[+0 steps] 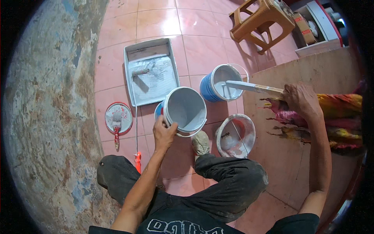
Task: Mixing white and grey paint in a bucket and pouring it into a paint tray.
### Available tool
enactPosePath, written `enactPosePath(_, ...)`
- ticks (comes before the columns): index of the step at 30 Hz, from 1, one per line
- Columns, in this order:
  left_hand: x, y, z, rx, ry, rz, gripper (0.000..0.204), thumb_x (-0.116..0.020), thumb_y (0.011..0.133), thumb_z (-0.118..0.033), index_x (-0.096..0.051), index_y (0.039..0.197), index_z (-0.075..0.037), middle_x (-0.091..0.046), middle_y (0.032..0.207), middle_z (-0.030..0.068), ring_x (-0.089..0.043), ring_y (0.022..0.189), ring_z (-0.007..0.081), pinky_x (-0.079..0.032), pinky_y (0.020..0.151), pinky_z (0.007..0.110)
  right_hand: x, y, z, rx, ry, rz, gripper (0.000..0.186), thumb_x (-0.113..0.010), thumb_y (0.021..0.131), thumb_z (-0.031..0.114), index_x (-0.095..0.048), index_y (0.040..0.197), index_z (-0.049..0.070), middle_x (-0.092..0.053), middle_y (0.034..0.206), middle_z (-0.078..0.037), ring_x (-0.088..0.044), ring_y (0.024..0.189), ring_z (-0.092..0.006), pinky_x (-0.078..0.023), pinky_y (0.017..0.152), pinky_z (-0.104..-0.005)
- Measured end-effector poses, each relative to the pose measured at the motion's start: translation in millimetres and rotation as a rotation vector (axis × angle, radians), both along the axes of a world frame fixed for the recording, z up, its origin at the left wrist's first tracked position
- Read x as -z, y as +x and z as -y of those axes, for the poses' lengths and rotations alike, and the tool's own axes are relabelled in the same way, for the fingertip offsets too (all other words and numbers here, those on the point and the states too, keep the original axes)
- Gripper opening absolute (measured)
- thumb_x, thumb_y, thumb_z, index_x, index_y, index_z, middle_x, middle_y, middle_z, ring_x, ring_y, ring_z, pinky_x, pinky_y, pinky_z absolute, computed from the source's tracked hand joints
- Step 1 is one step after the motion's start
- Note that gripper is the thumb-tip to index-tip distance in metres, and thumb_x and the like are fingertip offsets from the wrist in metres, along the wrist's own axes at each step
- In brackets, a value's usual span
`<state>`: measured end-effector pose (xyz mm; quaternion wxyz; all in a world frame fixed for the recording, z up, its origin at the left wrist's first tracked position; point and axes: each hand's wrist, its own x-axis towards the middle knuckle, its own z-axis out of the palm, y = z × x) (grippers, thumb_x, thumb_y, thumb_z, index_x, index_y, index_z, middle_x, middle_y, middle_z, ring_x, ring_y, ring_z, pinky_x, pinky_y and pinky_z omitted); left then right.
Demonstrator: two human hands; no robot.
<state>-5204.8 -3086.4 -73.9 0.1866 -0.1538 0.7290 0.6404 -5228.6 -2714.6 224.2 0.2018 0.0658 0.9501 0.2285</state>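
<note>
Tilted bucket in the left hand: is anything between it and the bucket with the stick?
Nothing visible: only pink floor shows between the tilted bucket and the stick's bucket. The right hand holds the stick off to the right.

Roller (141,72) in tray (127,82), left of bucket (209,89) with stick (255,88) apparently partway inside

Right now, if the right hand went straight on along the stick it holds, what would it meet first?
Probably the blue bucket: the stick in the right hand points at it, far end showing within the rim, though depth is hard to judge.
</note>
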Motion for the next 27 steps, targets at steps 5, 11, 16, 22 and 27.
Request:
enactPosePath(5, -15.6, -23.2, -29.8, 0.249, -0.123, -0.166, 0.032, -0.071, 0.075, -0.02, -0.063, 0.094, 0.005, -0.064, 0.076, 0.0101, -0.062, 0.068, 0.0167, -0.052, 0.062, 0.032, -17.6, 49.8, 7.3, 0.111, -0.056, -0.079, 0.022, -0.061, 0.093, 0.023, -0.069, 0.095, 0.004, -0.068, 0.088, -0.021, -0.067, 0.085, -0.0386, -0.052, 0.078, -0.0494)
enactPosePath(11, 1.2, -30.4, -54.1, 0.346, -0.149, -0.175, 0.039, -0.071, 0.073, -0.023, -0.065, 0.098, 0.006, -0.069, 0.083, 0.0153, -0.068, 0.072, 0.0208, -0.056, 0.067, 0.036, -9.5, 86.7, 17.1, 0.194, -0.11, -0.156, 0.023, -0.06, 0.096, 0.025, -0.067, 0.099, 0.003, -0.067, 0.091, -0.02, -0.066, 0.087, -0.0392, -0.051, 0.08, -0.0495)
enactPosePath(16, 15.1, -31.2, -52.1, 0.357, -0.034, -0.072, 0.041, -0.072, 0.069, -0.032, -0.065, 0.088, 0.004, -0.069, 0.083, 0.0222, -0.069, 0.078, 0.0319, -0.054, 0.075, 0.042, -23.1, 96.1, 30.0, 0.352, -0.144, -0.116, 0.023, -0.061, 0.096, 0.025, -0.067, 0.101, 0.003, -0.068, 0.091, -0.019, -0.067, 0.085, -0.0366, -0.051, 0.078, -0.0472)
enactPosePath(22, 23.3, -27.4, -47.0, 0.373, -0.092, -0.106, 0.042, -0.07, 0.07, -0.033, -0.066, 0.089, 0.004, -0.069, 0.083, 0.0214, -0.069, 0.08, 0.0311, -0.054, 0.076, 0.04, -22.1, 106.1, 64.6, 0.306, -0.228, -0.12, 0.021, -0.064, 0.094, 0.022, -0.069, 0.106, 0.006, -0.069, 0.09, -0.02, -0.068, 0.084, -0.0347, -0.052, 0.077, -0.0464)
enactPosePath(27, 29.1, -17.2, -45.3, 0.402, -0.04, -0.168, 0.04, -0.07, 0.074, -0.025, -0.064, 0.099, 0.006, -0.069, 0.087, 0.0169, -0.068, 0.077, 0.0235, -0.057, 0.068, 0.036, 51.3, 80.1, 95.3, -0.058, -0.217, 0.064, 0.015, -0.062, 0.091, 0.021, -0.068, 0.096, 0.008, -0.07, 0.089, -0.016, -0.07, 0.082, -0.0346, -0.055, 0.075, -0.0459)
